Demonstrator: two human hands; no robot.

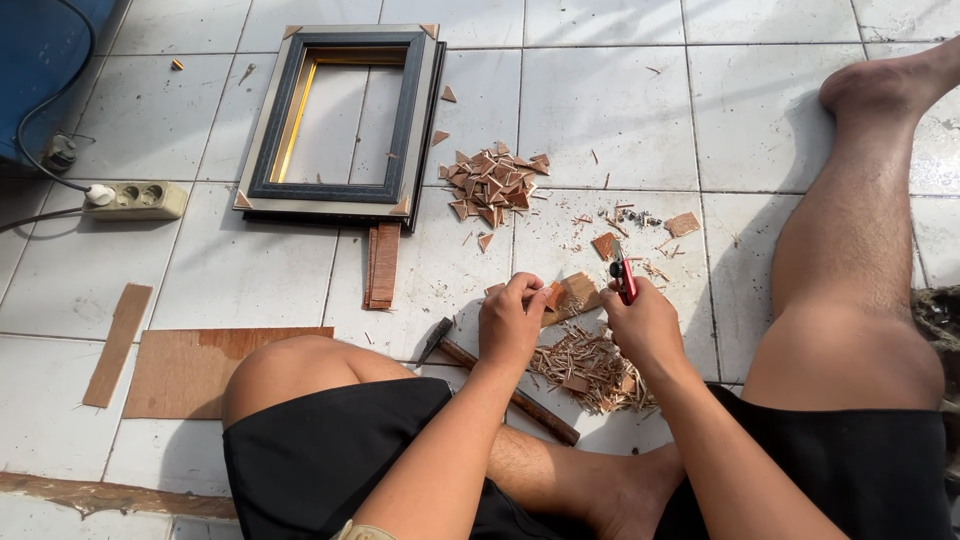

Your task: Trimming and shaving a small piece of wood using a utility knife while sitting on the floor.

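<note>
Thin plywood offcut [572,296]: held over the white tiled floor [240,270], pinched at its edge by left hand [512,320]. Judged light, stiff, splintery; best gripped near the cut. Red-handled utility knife [623,280]: enclosed by right hand [645,325], fingers clamped.

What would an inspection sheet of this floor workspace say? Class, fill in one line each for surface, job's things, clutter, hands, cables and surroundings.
Surface: white tiled floor, dusty, the person seated on it.
Job's things: small wood piece in the left hand; red-handled cutter in the right hand.
Clutter: pile of shavings under the hands; heap of triangular wood pieces; hammer; board sheet; strips.
Hands: both in a closed grip.
Cables: power strip with a plugged lead at left.
Surroundings: picture frame lying flat; blue object top left.
</note>
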